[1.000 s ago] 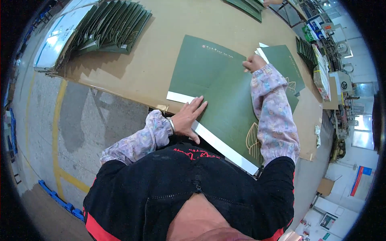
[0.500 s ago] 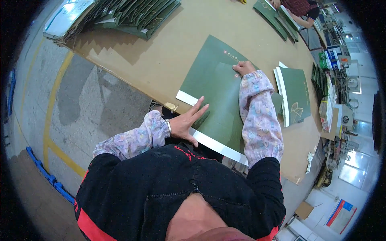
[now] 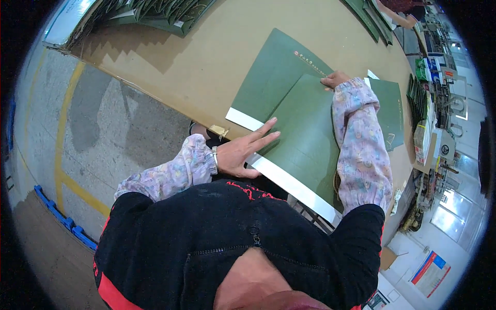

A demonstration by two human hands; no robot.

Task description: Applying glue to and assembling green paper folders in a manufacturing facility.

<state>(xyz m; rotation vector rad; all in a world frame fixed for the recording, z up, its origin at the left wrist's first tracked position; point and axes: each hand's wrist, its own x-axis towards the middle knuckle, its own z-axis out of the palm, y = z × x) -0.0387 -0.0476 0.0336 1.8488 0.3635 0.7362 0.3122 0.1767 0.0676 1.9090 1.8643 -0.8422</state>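
Flat dark-green paper blank, two layers with a white edge strip [image 3: 310, 116], lies on the tan, smooth-topped bench [image 3: 201, 67] straight in front of the person, its white-strip side at the near edge of the bench. Bare left hand [image 3: 240, 155] comes in over that side: grip released, fingers spread flat on the green, thumb down by the white strip. Bare right hand [image 3: 337, 79] is at the far side of the upper layer, fingers curled in at its border; can't confirm whether that grip pinches the paper or only presses on it (knuckles hide the fingertips). Key relation: the white strip sets the long axis, a diagonal from upper left down to lower right, and the hands sit on opposite sides of the panel. Left is nearer the strip, right nearer the far border; most of the upper layer lies between them, running back toward the body from the right grip. Right lilac patterned fabric sleeve [image 3: 361, 139] covers part of the panel's right side. Around it: another green paper piece with gold line print [image 3: 390, 103] beyond that sleeve, a fanned stack of green folded paper bags [image 3: 168, 18] upper left, and more long green folded pieces [image 3: 368, 20] upper right near a co-worker's forearm [image 3: 398, 19].
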